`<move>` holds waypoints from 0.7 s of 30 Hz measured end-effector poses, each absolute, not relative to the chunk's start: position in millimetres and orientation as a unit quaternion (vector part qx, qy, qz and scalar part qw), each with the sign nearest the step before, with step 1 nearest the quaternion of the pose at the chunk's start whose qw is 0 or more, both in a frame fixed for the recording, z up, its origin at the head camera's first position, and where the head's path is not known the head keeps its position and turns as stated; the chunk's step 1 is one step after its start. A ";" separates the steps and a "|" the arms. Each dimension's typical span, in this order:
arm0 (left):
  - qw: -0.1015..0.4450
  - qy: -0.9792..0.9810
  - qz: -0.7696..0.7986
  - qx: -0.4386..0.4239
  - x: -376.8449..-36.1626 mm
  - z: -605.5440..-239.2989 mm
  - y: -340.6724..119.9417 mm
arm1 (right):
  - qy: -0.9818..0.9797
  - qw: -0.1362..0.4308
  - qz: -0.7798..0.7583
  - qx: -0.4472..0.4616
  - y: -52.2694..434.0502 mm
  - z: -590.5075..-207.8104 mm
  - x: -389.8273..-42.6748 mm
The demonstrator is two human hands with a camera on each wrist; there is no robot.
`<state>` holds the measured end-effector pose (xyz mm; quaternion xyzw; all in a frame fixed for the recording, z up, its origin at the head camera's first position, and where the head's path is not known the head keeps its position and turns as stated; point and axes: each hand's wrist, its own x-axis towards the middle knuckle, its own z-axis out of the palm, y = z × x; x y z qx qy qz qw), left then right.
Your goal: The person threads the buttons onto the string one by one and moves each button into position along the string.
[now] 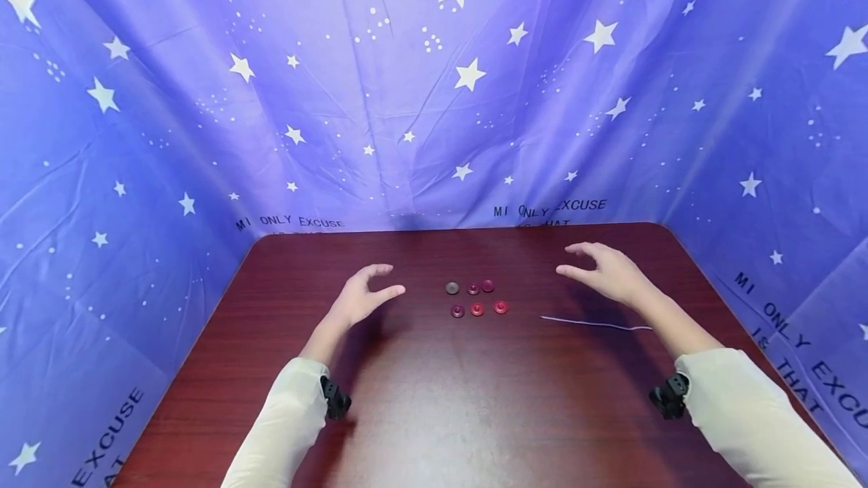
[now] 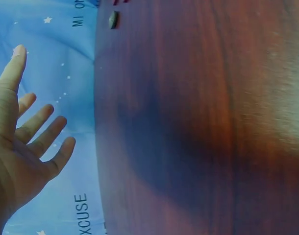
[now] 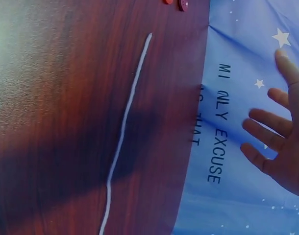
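Observation:
Several small round buttons lie in two loose rows at the middle of the table: a grey button (image 1: 452, 288), dark red ones such as the button (image 1: 457, 311), and brighter red ones such as the button (image 1: 500, 307). To their right a thin whitish cord (image 1: 597, 323) stretches nearly straight; the right wrist view shows the cord (image 3: 124, 122) running lengthwise. My left hand (image 1: 356, 298) hovers left of the buttons, fingers spread and holding nothing. On the other side, above and beyond the cord, my right hand (image 1: 610, 275) hovers with relaxed fingers, also holding nothing.
The reddish-brown wooden table (image 1: 420, 413) has rounded far corners. A blue-purple curtain (image 1: 380, 96) with white stars and printed words stands behind it and at both sides. Black wrist cameras (image 1: 335, 399) sit at the white sleeves (image 1: 285, 413).

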<state>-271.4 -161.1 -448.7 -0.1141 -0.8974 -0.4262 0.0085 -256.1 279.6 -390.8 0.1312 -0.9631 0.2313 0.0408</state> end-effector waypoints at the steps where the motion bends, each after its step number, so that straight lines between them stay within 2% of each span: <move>1: 0.008 -0.896 -0.429 -0.115 -270.3 -450.6 -161.6 | -0.960 0.038 0.238 0.140 280.2 -393.2 -255.5; 6: 0.005 -0.895 -0.431 -0.112 -267.0 -462.3 -161.1 | -0.955 0.031 0.241 0.173 282.1 -406.6 -252.1; 21: -0.013 -0.886 -0.442 -0.140 -265.8 -485.3 -134.0 | -0.950 0.010 0.244 0.195 277.5 -453.9 -244.5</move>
